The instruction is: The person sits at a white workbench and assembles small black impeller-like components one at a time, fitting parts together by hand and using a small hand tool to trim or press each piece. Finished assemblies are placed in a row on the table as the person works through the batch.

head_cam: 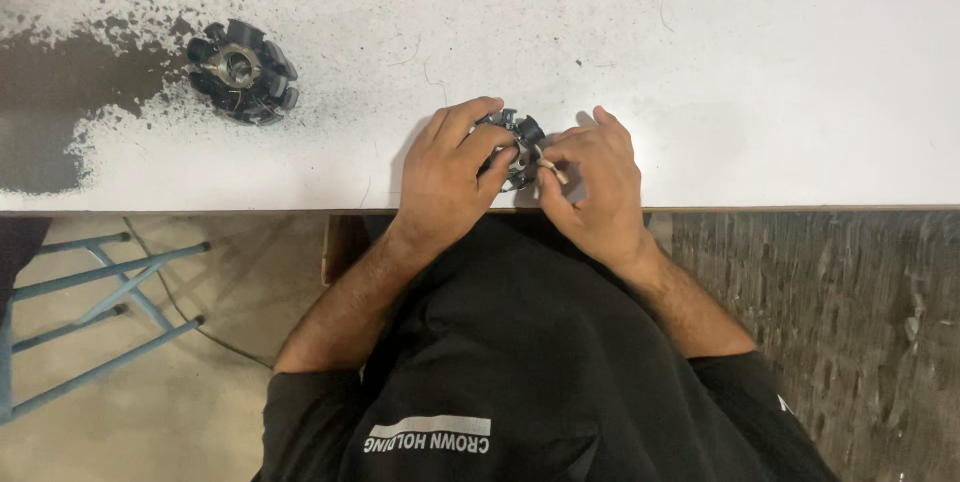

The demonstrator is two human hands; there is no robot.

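Your left hand (447,174) and right hand (592,182) both clamp the small dark motor part (516,142) between curled fingertips at the table (780,72) edge, a pale wire (553,170) pinched in your right fingers.

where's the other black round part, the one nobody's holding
In the head view, the spare black round part lies on the white table at upper left, on a worn dark patch, well apart from the left hand.

Bright even overhead light on the white counter (760,72), mild glare toward 1 o'clock, soft short shadows beside both hands at centre, dim floor at 8 o'clock, slightly soft focus overall, little edge distortion
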